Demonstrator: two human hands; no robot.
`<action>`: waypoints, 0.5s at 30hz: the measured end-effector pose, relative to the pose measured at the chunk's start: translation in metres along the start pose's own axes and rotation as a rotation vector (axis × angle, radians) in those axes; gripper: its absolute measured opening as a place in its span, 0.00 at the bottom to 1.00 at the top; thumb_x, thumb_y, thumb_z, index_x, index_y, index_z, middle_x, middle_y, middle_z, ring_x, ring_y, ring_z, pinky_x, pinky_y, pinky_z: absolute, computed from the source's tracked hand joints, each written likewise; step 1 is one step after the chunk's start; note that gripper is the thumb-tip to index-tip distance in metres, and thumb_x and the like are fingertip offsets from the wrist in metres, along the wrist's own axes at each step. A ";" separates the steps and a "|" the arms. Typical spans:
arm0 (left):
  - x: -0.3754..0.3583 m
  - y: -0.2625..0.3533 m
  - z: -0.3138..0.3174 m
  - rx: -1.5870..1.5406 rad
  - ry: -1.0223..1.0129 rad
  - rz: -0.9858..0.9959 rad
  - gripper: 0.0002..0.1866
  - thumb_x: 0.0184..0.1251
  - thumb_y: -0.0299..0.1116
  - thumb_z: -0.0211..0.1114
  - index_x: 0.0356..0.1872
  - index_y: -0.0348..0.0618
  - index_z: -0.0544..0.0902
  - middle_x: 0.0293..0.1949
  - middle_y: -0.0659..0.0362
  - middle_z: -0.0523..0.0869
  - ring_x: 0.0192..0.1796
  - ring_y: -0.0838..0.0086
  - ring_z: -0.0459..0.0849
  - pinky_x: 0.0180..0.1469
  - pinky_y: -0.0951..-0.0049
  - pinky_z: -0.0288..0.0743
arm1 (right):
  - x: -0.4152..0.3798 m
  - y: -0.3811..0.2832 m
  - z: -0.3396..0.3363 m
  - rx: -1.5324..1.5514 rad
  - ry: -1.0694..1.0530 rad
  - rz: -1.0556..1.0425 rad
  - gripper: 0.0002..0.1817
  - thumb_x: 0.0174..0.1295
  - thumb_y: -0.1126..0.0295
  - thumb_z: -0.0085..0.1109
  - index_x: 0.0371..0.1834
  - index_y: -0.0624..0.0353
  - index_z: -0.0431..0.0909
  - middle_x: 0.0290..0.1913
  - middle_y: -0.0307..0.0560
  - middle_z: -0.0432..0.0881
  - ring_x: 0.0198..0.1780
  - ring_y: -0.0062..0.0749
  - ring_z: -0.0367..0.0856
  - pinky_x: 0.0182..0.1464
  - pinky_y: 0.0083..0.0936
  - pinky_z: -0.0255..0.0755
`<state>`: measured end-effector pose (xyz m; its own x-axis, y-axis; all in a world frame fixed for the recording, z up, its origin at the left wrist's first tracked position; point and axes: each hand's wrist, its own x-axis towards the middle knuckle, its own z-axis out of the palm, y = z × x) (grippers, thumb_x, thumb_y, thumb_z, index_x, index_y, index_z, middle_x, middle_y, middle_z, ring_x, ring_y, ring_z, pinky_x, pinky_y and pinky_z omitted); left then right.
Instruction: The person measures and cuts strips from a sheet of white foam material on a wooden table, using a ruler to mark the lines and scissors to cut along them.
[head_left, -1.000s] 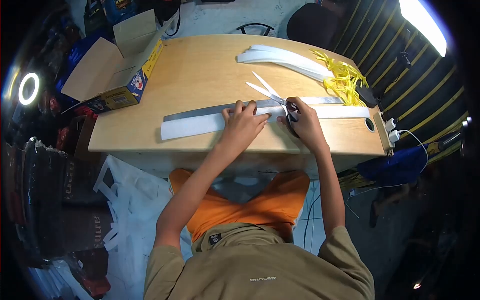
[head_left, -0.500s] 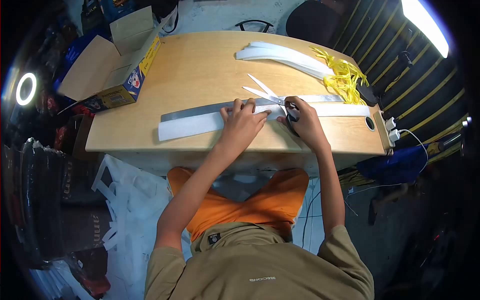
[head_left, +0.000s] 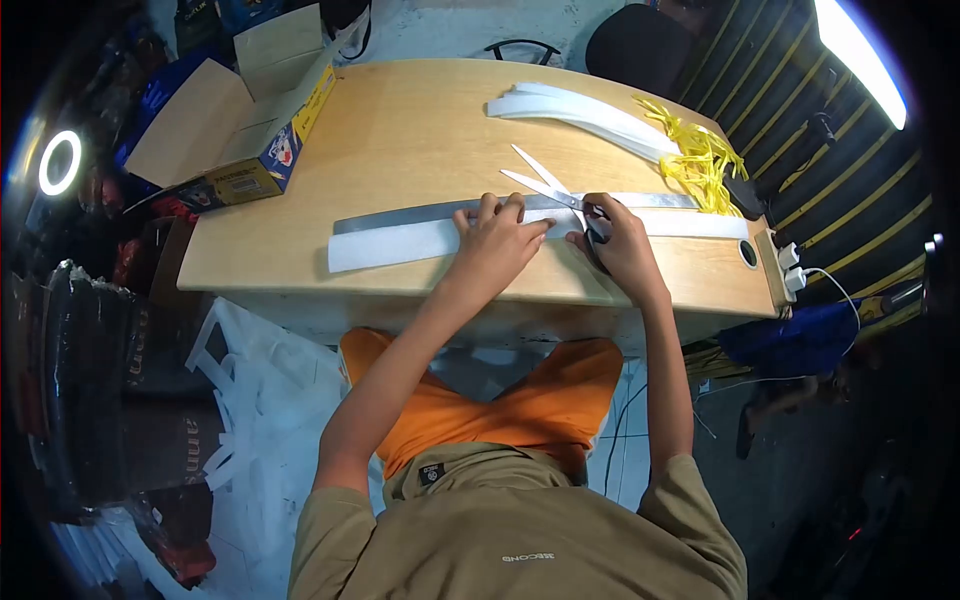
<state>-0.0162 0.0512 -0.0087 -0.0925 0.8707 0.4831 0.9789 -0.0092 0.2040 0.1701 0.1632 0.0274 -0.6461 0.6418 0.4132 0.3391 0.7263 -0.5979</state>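
Note:
My left hand [head_left: 493, 243] lies flat, fingers spread, pressing on a long white strip [head_left: 390, 243] and the metal ruler [head_left: 400, 214] that run side by side across the wooden table [head_left: 400, 130]. My right hand [head_left: 620, 243] grips the black handles of a pair of scissors [head_left: 545, 182], whose blades are spread and point away to the upper left over the ruler. The strip continues to the right past my right hand.
An open cardboard box [head_left: 235, 120] sits at the table's left corner. A pile of white strips [head_left: 580, 115] and yellow shreds [head_left: 700, 160] lie at the far right. A plug strip [head_left: 790, 268] hangs off the right edge. White offcuts [head_left: 240, 400] cover the floor at left.
Both hands stay in place on the strip and the scissors. The view has shifted slightly; nothing on the table has visibly moved.

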 end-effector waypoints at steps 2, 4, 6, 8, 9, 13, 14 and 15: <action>0.000 0.001 0.002 0.020 0.018 0.011 0.14 0.71 0.46 0.66 0.55 0.72 0.90 0.50 0.63 0.79 0.56 0.62 0.73 0.52 0.48 0.64 | 0.001 -0.004 -0.002 -0.012 -0.013 0.044 0.25 0.55 0.67 0.79 0.53 0.62 0.78 0.45 0.60 0.86 0.48 0.55 0.85 0.52 0.39 0.78; -0.002 0.000 0.003 0.053 0.037 0.009 0.15 0.71 0.46 0.66 0.56 0.72 0.89 0.50 0.63 0.79 0.56 0.62 0.73 0.53 0.48 0.64 | 0.001 -0.004 -0.001 0.022 -0.013 0.029 0.23 0.55 0.70 0.79 0.51 0.61 0.78 0.44 0.60 0.85 0.45 0.55 0.84 0.48 0.38 0.78; -0.002 0.000 0.004 0.038 0.048 0.014 0.16 0.72 0.47 0.66 0.58 0.70 0.89 0.50 0.63 0.80 0.56 0.62 0.74 0.54 0.48 0.65 | 0.002 -0.008 -0.001 -0.006 -0.023 0.053 0.23 0.55 0.70 0.79 0.50 0.62 0.77 0.44 0.59 0.85 0.44 0.54 0.84 0.47 0.38 0.78; -0.001 -0.002 0.003 0.045 0.041 0.003 0.16 0.71 0.47 0.66 0.58 0.67 0.88 0.49 0.62 0.80 0.56 0.63 0.74 0.54 0.49 0.65 | 0.002 -0.012 -0.003 -0.018 -0.039 0.057 0.23 0.55 0.70 0.79 0.50 0.62 0.77 0.43 0.59 0.85 0.43 0.54 0.83 0.47 0.38 0.78; 0.000 -0.004 0.004 -0.022 0.035 -0.013 0.16 0.71 0.47 0.66 0.57 0.66 0.89 0.49 0.62 0.80 0.56 0.64 0.74 0.55 0.49 0.65 | 0.002 -0.014 -0.003 -0.038 -0.044 0.073 0.23 0.55 0.70 0.79 0.50 0.62 0.77 0.43 0.58 0.85 0.43 0.54 0.83 0.47 0.38 0.77; 0.000 -0.007 0.005 -0.097 0.011 -0.034 0.15 0.70 0.47 0.68 0.55 0.63 0.90 0.48 0.61 0.80 0.55 0.64 0.75 0.55 0.51 0.65 | 0.003 -0.016 -0.005 -0.050 -0.044 0.072 0.24 0.55 0.68 0.80 0.49 0.63 0.77 0.44 0.58 0.85 0.44 0.54 0.83 0.48 0.38 0.77; 0.000 -0.006 0.005 -0.100 0.010 -0.030 0.15 0.70 0.47 0.68 0.55 0.63 0.90 0.48 0.61 0.80 0.55 0.64 0.75 0.55 0.51 0.65 | 0.003 -0.015 -0.004 -0.052 -0.041 0.075 0.24 0.55 0.68 0.80 0.49 0.63 0.77 0.44 0.58 0.85 0.44 0.54 0.83 0.48 0.38 0.77; 0.000 -0.006 0.005 -0.089 0.026 -0.029 0.15 0.69 0.47 0.68 0.54 0.63 0.90 0.48 0.61 0.80 0.55 0.64 0.75 0.54 0.51 0.65 | 0.003 -0.012 -0.004 -0.035 -0.047 0.072 0.24 0.55 0.68 0.80 0.50 0.63 0.77 0.44 0.59 0.85 0.44 0.55 0.83 0.49 0.38 0.77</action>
<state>-0.0209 0.0533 -0.0144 -0.1267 0.8581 0.4977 0.9558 -0.0286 0.2926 0.1668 0.1573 0.0389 -0.6501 0.6809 0.3374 0.4087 0.6876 -0.6002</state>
